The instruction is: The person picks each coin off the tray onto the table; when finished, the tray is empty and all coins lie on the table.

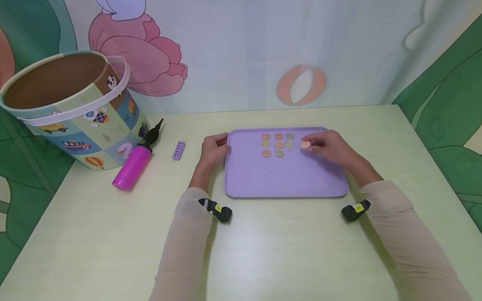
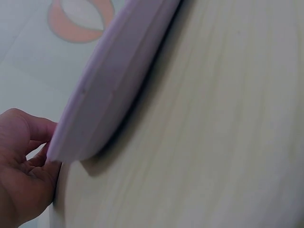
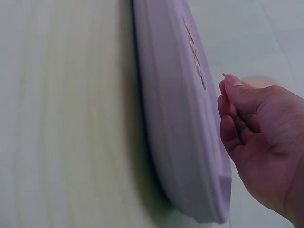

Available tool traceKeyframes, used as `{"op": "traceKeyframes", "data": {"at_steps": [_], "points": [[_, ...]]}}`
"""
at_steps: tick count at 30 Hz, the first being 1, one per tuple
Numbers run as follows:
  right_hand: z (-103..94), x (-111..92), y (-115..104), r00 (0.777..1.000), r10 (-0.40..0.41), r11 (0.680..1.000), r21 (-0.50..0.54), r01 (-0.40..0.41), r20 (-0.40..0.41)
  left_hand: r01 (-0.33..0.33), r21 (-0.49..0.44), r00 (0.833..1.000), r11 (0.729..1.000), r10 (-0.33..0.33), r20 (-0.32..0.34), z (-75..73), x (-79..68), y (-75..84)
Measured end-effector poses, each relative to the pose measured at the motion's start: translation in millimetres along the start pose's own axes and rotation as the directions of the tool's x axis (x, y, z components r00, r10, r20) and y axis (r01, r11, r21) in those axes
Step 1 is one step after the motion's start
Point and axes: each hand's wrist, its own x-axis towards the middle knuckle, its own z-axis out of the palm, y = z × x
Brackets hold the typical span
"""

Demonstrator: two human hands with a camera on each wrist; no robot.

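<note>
A shallow purple tray [image 1: 286, 177] lies on the table, with several copper, gold and silver coins [image 1: 278, 144] in short rows toward its far side. My right hand [image 1: 329, 146] is over the tray's right part, pinching a copper coin [image 1: 305, 144] between thumb and fingertips. In the right wrist view the right hand [image 3: 266, 137] appears beside the tray wall [image 3: 175, 109], fingers curled toward the thumb. My left hand [image 1: 214, 151] holds the tray's left edge near the far corner. The left wrist view shows the left hand's fingers [image 2: 42, 128] bent at the rim.
A large patterned bucket [image 1: 94, 138] with a white handle [image 1: 116, 90] stands at the back left. Against it leans a magenta bottle-like pump [image 1: 132, 167] with a black nozzle. A small purple toy brick [image 1: 178, 150] lies between them and my left hand. A printed curtain [image 1: 233, 54] hangs behind the table.
</note>
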Motion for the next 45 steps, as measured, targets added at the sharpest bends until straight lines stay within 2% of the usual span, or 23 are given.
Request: {"op": "traceKeyframes", "data": {"at_steps": [14,23,30,37,45], "points": [[-24.3,-9,17,0.989,0.114,0.993,0.045,-0.110,-0.098,0.011,0.005,1.000,1.000,-0.011,0.004,0.6,-1.9,3.1],[-32.3,-12,32,0.960,0.248,0.969,0.051,-0.243,-0.127,0.015,0.012,1.000,1.000,-0.015,-0.002,0.3,-4.4,4.5],[-39.2,-17,44,0.948,0.239,0.971,0.027,-0.239,-0.211,-0.002,0.021,1.000,1.000,0.003,-0.012,0.5,-4.4,3.6],[-45.7,-18,60,0.935,0.279,0.958,-0.005,-0.287,-0.217,-0.003,0.032,1.000,0.999,0.004,-0.014,0.4,-2.8,2.0],[-46.5,-18,76,0.942,0.264,0.953,-0.093,-0.287,-0.206,-0.003,0.040,1.000,0.999,0.004,-0.013,0.0,-1.5,0.9]]}}
